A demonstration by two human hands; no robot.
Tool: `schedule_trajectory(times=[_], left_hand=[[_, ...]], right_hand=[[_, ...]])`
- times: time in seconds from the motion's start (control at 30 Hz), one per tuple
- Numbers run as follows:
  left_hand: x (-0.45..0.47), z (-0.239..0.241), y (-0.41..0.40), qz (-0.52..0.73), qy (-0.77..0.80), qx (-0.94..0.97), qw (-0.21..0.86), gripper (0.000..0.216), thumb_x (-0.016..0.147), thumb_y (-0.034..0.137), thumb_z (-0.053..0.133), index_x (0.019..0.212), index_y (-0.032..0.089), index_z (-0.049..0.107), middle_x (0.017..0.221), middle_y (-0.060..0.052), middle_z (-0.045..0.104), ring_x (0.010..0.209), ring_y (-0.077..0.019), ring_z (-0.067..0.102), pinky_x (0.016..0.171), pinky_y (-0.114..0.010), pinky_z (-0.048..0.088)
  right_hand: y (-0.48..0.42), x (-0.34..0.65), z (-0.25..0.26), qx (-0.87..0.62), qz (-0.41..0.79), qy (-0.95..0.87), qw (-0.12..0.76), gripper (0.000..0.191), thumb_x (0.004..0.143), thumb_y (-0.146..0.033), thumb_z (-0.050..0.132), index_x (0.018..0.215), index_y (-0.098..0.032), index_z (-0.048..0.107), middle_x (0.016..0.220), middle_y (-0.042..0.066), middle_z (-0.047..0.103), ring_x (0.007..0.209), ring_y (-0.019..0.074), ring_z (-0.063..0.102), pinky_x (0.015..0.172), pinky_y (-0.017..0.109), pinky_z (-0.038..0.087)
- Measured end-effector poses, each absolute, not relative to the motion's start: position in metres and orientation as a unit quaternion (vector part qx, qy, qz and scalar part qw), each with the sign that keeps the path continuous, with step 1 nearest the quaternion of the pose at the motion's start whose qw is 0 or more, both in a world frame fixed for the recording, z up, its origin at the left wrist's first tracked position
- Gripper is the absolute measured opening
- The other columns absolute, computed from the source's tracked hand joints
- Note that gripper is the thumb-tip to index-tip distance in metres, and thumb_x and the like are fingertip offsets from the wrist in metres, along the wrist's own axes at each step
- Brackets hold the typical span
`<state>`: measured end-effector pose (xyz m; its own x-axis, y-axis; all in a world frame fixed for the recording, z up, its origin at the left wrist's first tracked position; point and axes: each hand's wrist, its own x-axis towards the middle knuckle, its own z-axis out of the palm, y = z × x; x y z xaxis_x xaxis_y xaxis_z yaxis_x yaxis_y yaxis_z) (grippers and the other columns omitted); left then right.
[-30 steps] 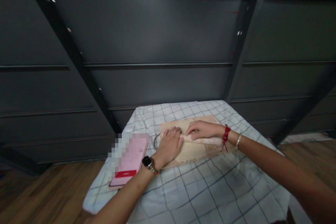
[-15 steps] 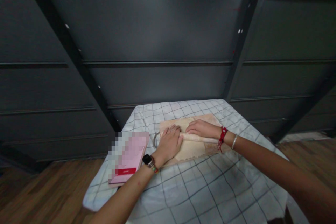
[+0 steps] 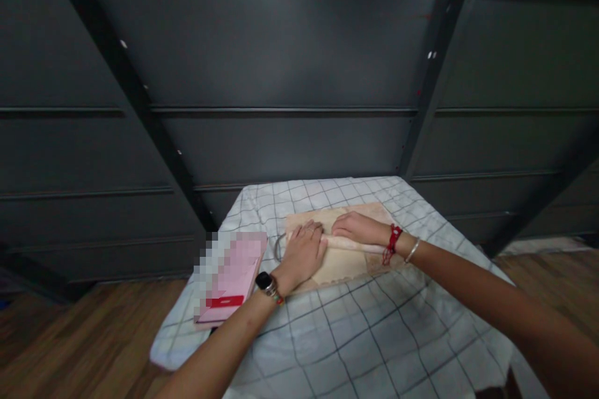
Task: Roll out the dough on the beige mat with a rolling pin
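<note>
A wooden board [image 3: 369, 211] lies on a table covered with a white checked cloth [image 3: 365, 336]. A thin pale sheet [image 3: 339, 268] is spread on the board, and its far part is wound into a pale roll [image 3: 355, 244] lying crosswise. My left hand [image 3: 304, 252], with a watch on the wrist, lies palm down over the roll's left end, fingers stretched out together. My right hand [image 3: 358, 227], with a red thread and a bangle at the wrist, curls over the roll's middle from the far side.
A pink booklet [image 3: 234, 274], partly pixelated, lies at the table's left edge. A thin metal ring [image 3: 279, 248] shows at the board's left end. Dark metal panels and slanted beams [image 3: 140, 106] rise right behind the table. Wooden floor [image 3: 70, 336] surrounds it.
Both hands and the roll have shifted slightly away from me along the board. My right wrist has drawn a little to the left. The booklet has not moved.
</note>
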<state>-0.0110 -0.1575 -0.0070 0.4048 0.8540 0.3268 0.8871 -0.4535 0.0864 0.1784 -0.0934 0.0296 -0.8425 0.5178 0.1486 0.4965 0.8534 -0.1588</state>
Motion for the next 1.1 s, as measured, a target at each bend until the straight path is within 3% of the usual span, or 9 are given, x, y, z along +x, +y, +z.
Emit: schedule_trajectory(times=[0.1, 0.3, 0.6, 0.77, 0.9, 0.97, 1.1], left_hand=[[-0.012, -0.007, -0.158, -0.162, -0.517, -0.839, 0.051, 0.039, 0.097, 0.029, 0.029, 0.123, 0.010, 0.050, 0.129, -0.014, 0.054, 0.127, -0.0247, 0.043, 0.107, -0.044, 0.028], [-0.012, -0.006, -0.158, -0.152, -0.516, -0.841, 0.051, 0.038, 0.096, 0.028, 0.030, 0.123, 0.011, 0.049, 0.130, -0.014, 0.053, 0.127, -0.0254, 0.042, 0.107, -0.044, 0.028], [-0.010, -0.006, -0.164, -0.163, -0.513, -0.840, 0.060, 0.038, 0.097, 0.029, 0.030, 0.123, 0.010, 0.050, 0.128, -0.013, 0.055, 0.126, -0.0250, 0.043, 0.106, -0.043, 0.030], [-0.014, 0.003, -0.177, -0.160, -0.518, -0.839, 0.053, 0.041, 0.098, 0.032, 0.028, 0.122, 0.011, 0.054, 0.127, -0.012, 0.057, 0.121, -0.0237, 0.049, 0.104, -0.042, 0.033], [-0.016, 0.009, -0.169, -0.149, -0.510, -0.846, 0.042, 0.044, 0.099, 0.033, 0.025, 0.113, 0.013, 0.061, 0.130, -0.012, 0.056, 0.115, -0.0222, 0.054, 0.100, -0.038, 0.039], [-0.015, 0.009, -0.160, -0.143, -0.510, -0.847, 0.045, 0.044, 0.098, 0.033, 0.025, 0.112, 0.013, 0.061, 0.131, -0.012, 0.054, 0.116, -0.0225, 0.053, 0.098, -0.037, 0.041], [-0.009, 0.004, -0.140, -0.159, -0.523, -0.836, 0.057, 0.042, 0.098, 0.032, 0.023, 0.120, 0.014, 0.055, 0.128, -0.012, 0.056, 0.119, -0.0211, 0.050, 0.096, -0.036, 0.042]], right_hand=[[-0.091, 0.178, 0.029, -0.297, 0.059, -0.948, 0.098, 0.028, 0.091, -0.018, 0.043, 0.074, -0.013, 0.065, 0.076, 0.007, 0.067, 0.066, 0.0145, 0.055, 0.067, 0.026, 0.040], [-0.092, 0.183, 0.032, -0.289, 0.206, -0.928, 0.115, 0.022, 0.086, -0.020, 0.048, 0.075, -0.014, 0.067, 0.071, 0.001, 0.065, 0.063, 0.0115, 0.052, 0.058, 0.020, 0.037], [-0.097, 0.174, 0.032, -0.425, 0.112, -0.892, 0.104, 0.021, 0.083, -0.012, 0.051, 0.069, -0.012, 0.066, 0.071, 0.007, 0.066, 0.060, 0.0111, 0.049, 0.057, 0.022, 0.033], [-0.097, 0.177, 0.030, -0.442, 0.103, -0.883, 0.122, 0.006, 0.081, -0.014, 0.057, 0.080, -0.012, 0.063, 0.078, 0.007, 0.066, 0.070, 0.0132, 0.054, 0.064, 0.022, 0.036], [-0.099, 0.180, 0.035, -0.456, 0.096, -0.872, 0.150, 0.015, 0.075, -0.008, 0.060, 0.089, -0.012, 0.059, 0.087, 0.008, 0.064, 0.079, 0.0149, 0.054, 0.069, 0.023, 0.038], [-0.104, 0.183, 0.038, -0.454, 0.102, -0.866, 0.182, 0.008, 0.081, -0.010, 0.052, 0.086, -0.013, 0.058, 0.086, 0.007, 0.063, 0.078, 0.0147, 0.054, 0.070, 0.024, 0.040], [-0.130, 0.200, 0.032, -0.421, 0.102, -0.875, 0.215, 0.022, 0.093, -0.025, 0.040, 0.097, -0.015, 0.060, 0.096, 0.010, 0.063, 0.093, 0.0195, 0.056, 0.082, 0.031, 0.042]])
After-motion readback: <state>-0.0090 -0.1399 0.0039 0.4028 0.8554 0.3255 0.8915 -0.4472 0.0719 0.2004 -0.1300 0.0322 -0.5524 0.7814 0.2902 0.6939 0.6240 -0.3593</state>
